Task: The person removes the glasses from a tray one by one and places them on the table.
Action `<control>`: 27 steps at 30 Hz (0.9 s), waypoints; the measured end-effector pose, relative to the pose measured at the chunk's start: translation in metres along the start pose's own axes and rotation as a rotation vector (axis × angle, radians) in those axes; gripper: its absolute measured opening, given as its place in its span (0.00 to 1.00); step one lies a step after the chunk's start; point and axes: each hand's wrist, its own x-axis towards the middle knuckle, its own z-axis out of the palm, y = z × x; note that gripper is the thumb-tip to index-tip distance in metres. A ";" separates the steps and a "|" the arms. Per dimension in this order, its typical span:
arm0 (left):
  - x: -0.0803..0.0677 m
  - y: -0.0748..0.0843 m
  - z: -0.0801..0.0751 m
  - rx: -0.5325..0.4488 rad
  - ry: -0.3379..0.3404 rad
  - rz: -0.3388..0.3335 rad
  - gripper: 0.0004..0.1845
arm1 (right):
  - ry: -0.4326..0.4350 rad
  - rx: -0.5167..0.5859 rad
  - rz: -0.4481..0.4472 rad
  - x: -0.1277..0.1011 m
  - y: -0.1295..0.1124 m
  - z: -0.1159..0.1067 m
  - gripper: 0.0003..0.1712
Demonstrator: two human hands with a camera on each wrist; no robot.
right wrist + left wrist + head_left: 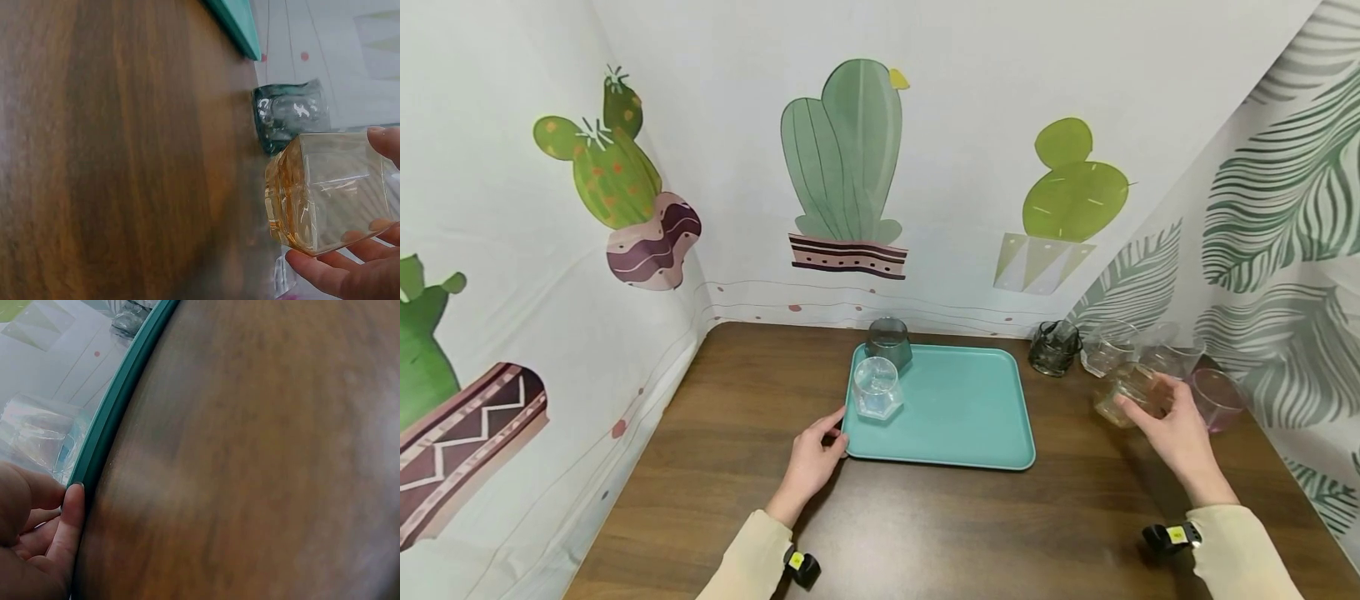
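At the front left corner of the teal tray, my left hand pinches the rim; in the left wrist view the thumb lies against the rim's outer side. A clear glass and a smoky grey glass stand on the tray's left part. Over on the right, my right hand holds an amber glass by its sides, thumb on one side and fingers on the other. The right wrist view shows its thick faceted base turned toward the table.
Behind the amber glass stand a dark glass, a clear glass and more clear glassware. A pinkish glass is just right of my right hand. The brown table meets patterned cloth walls at the back and sides.
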 end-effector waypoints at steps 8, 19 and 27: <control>0.001 0.000 0.000 0.005 0.002 -0.003 0.24 | 0.018 -0.007 0.026 0.005 0.011 0.001 0.44; 0.000 -0.001 0.000 -0.001 0.002 -0.009 0.24 | 0.000 0.020 0.060 0.008 0.015 0.003 0.48; 0.001 -0.003 0.002 0.008 0.007 -0.002 0.24 | -0.020 0.015 0.058 0.011 0.018 0.002 0.49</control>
